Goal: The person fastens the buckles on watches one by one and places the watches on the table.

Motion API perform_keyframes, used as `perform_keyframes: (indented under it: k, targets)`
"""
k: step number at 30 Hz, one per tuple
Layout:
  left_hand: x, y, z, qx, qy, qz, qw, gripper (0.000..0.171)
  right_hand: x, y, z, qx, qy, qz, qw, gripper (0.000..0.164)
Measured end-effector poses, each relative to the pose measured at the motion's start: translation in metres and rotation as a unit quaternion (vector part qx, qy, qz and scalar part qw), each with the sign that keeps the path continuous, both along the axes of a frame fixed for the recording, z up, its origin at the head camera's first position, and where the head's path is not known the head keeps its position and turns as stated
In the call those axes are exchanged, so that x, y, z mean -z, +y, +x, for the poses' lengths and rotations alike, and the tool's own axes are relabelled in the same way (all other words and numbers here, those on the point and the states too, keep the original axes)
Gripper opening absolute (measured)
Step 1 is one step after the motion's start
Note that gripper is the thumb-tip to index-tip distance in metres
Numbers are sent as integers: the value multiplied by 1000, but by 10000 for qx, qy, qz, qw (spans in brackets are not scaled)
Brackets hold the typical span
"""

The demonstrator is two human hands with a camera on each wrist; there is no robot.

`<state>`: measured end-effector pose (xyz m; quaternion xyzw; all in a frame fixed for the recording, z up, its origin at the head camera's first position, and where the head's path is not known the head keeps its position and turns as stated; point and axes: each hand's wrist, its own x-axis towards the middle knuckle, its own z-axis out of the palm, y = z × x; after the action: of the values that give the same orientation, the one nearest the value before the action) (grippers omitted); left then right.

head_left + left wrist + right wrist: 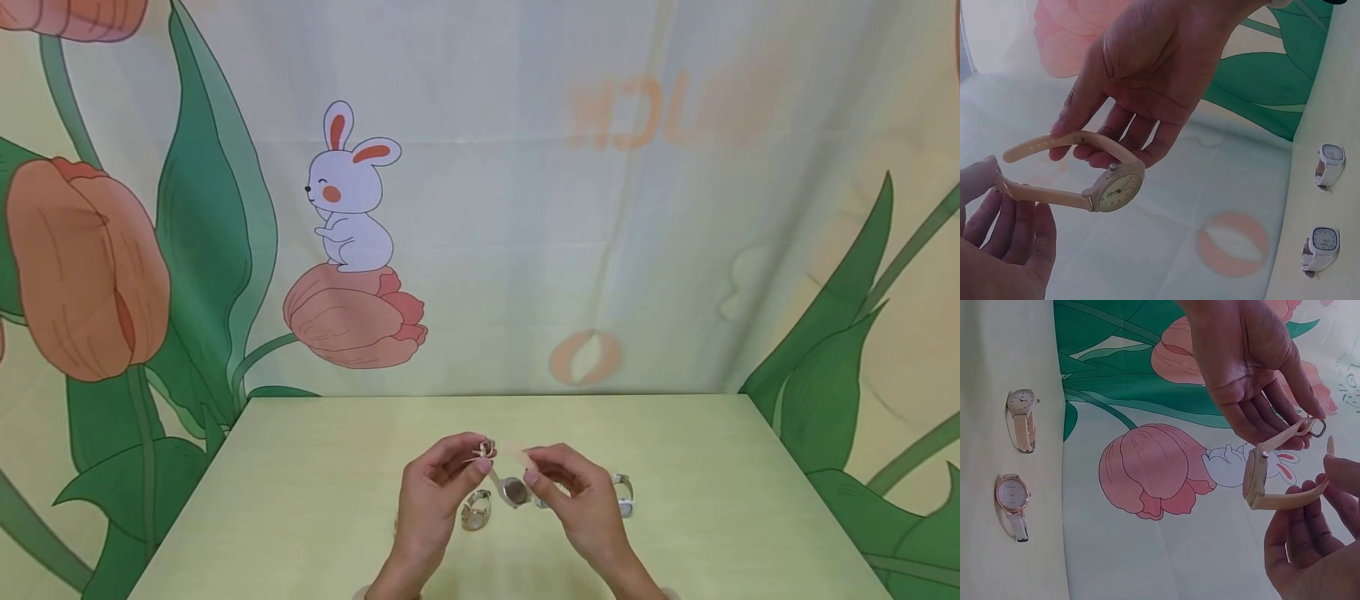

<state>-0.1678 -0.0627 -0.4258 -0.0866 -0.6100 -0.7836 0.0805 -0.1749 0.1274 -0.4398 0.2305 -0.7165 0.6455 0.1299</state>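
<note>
Both hands hold a wristwatch (514,492) with a peach strap in the air above the table, its round case hanging between them. My left hand (431,492) pinches the buckle end of the strap between thumb and fingers; the metal buckle (1317,427) shows in the right wrist view. With thumb and fingertips, my right hand (588,496) pinches the other strap half near its holed tip. The left wrist view shows the pale dial (1120,192) and the strap's two ends apart, unfastened.
More watches stand on the pale table (300,467): a gold-toned one (476,511) near my left hand, a white one (625,497) beyond my right. Two white square-faced watches, one of them this watch (1324,240), show in the left wrist view. A printed curtain (487,208) hangs behind.
</note>
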Motion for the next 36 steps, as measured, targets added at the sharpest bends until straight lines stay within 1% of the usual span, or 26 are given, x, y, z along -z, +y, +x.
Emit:
perform_keyframes:
  k: [5,11,16,23,28,33,36]
  targets:
    - [-1,0,2,44,-26,19,10000,30,1,-2,0,-32,126,50,9999,18]
    - [2,1,2,137,-90,-28,9999,32,2,-3,2,-9,-1,81,10000,19]
    - [5,2,2,228,20,-177,9996,30,3,-4,2,-32,-28,57,10000,20]
    - [8,3,2,406,258,-283,9984,27,-1,-5,3,-161,93,1,9998,23]
    - [10,3,2,537,308,-337,9975,26,-3,-5,4,-259,20,65,9996,22]
    - [10,1,2,396,203,-312,9985,27,-2,-3,4,-420,-58,160,9990,27]
    - [8,-1,2,296,221,-254,9990,27,-1,-1,3,-548,-87,159,9983,27]
